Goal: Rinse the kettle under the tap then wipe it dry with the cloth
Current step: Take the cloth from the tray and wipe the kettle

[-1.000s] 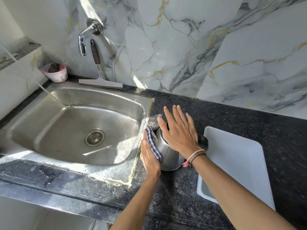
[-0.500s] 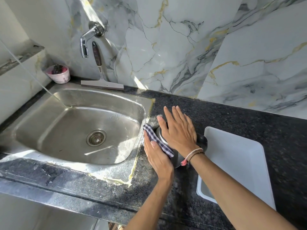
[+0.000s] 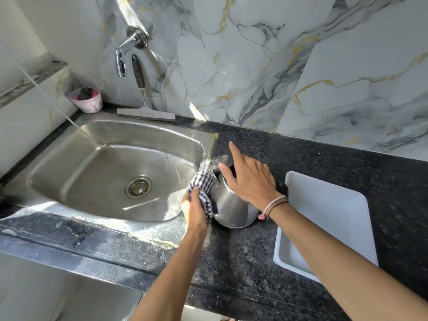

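- My left hand [image 3: 196, 209] grips the blue checked cloth [image 3: 203, 188] against the shiny steel kettle [image 3: 231, 209].
- My right hand [image 3: 250, 179] lies open on its top.

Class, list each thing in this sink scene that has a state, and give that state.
Tap: off, no water.
Sink: no standing water.
Kettle: upright on counter.
Cloth: pressed against kettle.
Left hand: gripping cloth.
Right hand: flat on kettle top.
Tray: empty.
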Demonstrator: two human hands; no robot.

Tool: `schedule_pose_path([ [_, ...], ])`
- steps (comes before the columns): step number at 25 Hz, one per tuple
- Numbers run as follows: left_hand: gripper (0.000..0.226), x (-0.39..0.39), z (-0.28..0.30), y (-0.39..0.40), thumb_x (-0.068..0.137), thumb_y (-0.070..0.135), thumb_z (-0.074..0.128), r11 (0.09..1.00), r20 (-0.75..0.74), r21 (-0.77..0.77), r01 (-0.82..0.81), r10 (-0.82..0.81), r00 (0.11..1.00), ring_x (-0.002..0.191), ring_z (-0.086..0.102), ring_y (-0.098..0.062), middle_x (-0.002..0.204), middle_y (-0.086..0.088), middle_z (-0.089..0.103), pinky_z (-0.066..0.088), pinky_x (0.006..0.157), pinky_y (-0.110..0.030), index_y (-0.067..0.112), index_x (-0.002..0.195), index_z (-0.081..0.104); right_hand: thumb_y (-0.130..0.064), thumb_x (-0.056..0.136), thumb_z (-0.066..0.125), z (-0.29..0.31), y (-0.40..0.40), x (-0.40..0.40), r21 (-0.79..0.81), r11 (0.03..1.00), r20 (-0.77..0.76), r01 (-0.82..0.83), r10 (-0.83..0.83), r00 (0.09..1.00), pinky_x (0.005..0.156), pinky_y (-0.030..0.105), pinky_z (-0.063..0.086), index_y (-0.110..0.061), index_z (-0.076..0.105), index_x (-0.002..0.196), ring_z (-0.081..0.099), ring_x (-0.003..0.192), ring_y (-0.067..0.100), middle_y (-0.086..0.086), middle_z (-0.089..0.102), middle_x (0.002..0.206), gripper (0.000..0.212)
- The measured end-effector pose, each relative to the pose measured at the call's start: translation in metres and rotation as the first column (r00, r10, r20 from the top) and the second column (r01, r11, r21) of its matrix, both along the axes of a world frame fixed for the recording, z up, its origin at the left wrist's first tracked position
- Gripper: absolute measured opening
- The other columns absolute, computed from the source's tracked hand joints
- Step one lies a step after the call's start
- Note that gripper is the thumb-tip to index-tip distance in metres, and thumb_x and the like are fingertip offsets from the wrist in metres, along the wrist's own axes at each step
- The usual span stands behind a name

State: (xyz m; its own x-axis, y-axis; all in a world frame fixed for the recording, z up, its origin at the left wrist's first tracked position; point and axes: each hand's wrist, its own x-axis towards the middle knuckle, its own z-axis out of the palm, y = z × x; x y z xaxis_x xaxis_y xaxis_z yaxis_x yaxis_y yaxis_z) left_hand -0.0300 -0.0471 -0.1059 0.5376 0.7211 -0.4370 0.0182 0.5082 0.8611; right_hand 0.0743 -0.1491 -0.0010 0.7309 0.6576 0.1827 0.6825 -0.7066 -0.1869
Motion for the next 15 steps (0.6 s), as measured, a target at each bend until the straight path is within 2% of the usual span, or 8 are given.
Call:
schedule_pose_path([
  [2,0.011,-0.006,0.009,0.026,0.103,0.026,0.055,0.999,-0.061,-0.014,-0.033,0.032,0.998,0.078,0.071,-0.019,0.100,-0.013,0.072,0.056,0.052,-0.022,0.017,0.102,0.062,-0.060,0.100,0.031,0.004,-0.010,0.009,-0.010,0.979,-0.011,-0.203,0.203,0.979,0.079,0.049,0.057,-0.019,0.025,0.155,0.071,0.091,0.032,0.010,0.073,0.107,0.069],
  [5,0.039,-0.012,0.024,0.051,0.101,0.033,0.056,0.999,-0.099,0.013,-0.032,0.033,0.995,0.103,0.067,-0.034,0.117,-0.018,0.069,0.056,0.076,-0.036,0.004,0.128,0.056,-0.056,0.100,0.041,0.016,-0.024,0.026,-0.046,0.874,-0.186,-0.483,0.467,0.864,0.091,0.043,0.054,-0.027,0.033,0.152,0.069,0.100,0.023,-0.002,0.071,0.119,0.060],
  [7,0.048,-0.015,0.027,0.056,0.099,0.041,0.055,0.996,-0.108,0.075,0.039,-0.030,0.994,0.107,0.065,-0.036,0.123,-0.018,0.065,0.054,0.088,-0.043,0.005,0.131,0.052,-0.059,0.100,0.040,0.016,-0.029,0.028,-0.086,0.862,-0.158,-0.499,0.483,0.861,0.108,0.041,0.043,-0.025,0.047,0.146,0.063,0.118,0.022,-0.001,0.068,0.131,0.057],
  [8,0.051,-0.015,0.030,0.054,0.097,0.046,0.053,0.985,-0.116,0.142,0.100,-0.084,0.990,0.104,0.064,-0.033,0.120,-0.016,0.066,0.054,0.086,-0.042,0.006,0.129,0.054,-0.063,0.099,0.035,0.012,-0.029,0.022,-0.113,0.902,-0.091,-0.416,0.407,0.909,0.117,0.042,0.033,-0.023,0.053,0.142,0.057,0.129,0.022,0.002,0.064,0.139,0.061],
  [10,0.043,-0.008,0.036,0.047,0.100,0.043,0.050,0.938,-0.068,0.279,0.204,-0.193,0.979,0.105,0.067,-0.026,0.116,-0.007,0.071,0.055,0.087,-0.038,0.010,0.125,0.062,-0.069,0.097,0.023,0.000,-0.026,0.001,-0.115,0.993,0.003,-0.031,0.032,0.999,0.125,0.048,0.014,-0.018,0.059,0.136,0.041,0.145,0.023,0.007,0.054,0.149,0.074],
  [12,0.026,0.004,0.040,0.038,0.108,0.028,0.046,0.892,-0.024,0.346,0.289,-0.300,0.954,0.109,0.069,-0.008,0.116,0.007,0.073,0.054,0.094,-0.020,0.021,0.123,0.065,-0.069,0.094,0.024,-0.010,-0.015,-0.019,-0.062,0.954,0.031,0.293,-0.292,0.956,0.124,0.055,0.013,-0.017,0.066,0.121,0.046,0.139,0.027,0.008,0.065,0.134,0.072],
  [13,0.025,0.009,0.043,0.033,0.109,0.025,0.044,0.875,-0.018,0.347,0.337,-0.353,0.935,0.106,0.069,0.001,0.117,0.011,0.072,0.054,0.092,-0.013,0.023,0.124,0.064,-0.065,0.093,0.032,-0.014,-0.010,-0.025,0.021,0.939,0.048,0.344,-0.345,0.937,0.123,0.055,0.016,-0.017,0.069,0.110,0.054,0.127,0.028,0.006,0.071,0.117,0.063],
  [15,0.026,0.016,0.043,0.026,0.109,0.023,0.044,0.840,-0.010,0.332,0.429,-0.452,0.892,0.108,0.070,0.004,0.121,0.009,0.072,0.053,0.089,-0.008,0.022,0.125,0.064,-0.054,0.090,0.050,-0.018,-0.011,-0.026,0.242,0.931,0.046,0.273,-0.292,0.955,0.121,0.050,0.023,-0.018,0.070,0.097,0.062,0.105,0.024,-0.001,0.072,0.095,0.042],
])
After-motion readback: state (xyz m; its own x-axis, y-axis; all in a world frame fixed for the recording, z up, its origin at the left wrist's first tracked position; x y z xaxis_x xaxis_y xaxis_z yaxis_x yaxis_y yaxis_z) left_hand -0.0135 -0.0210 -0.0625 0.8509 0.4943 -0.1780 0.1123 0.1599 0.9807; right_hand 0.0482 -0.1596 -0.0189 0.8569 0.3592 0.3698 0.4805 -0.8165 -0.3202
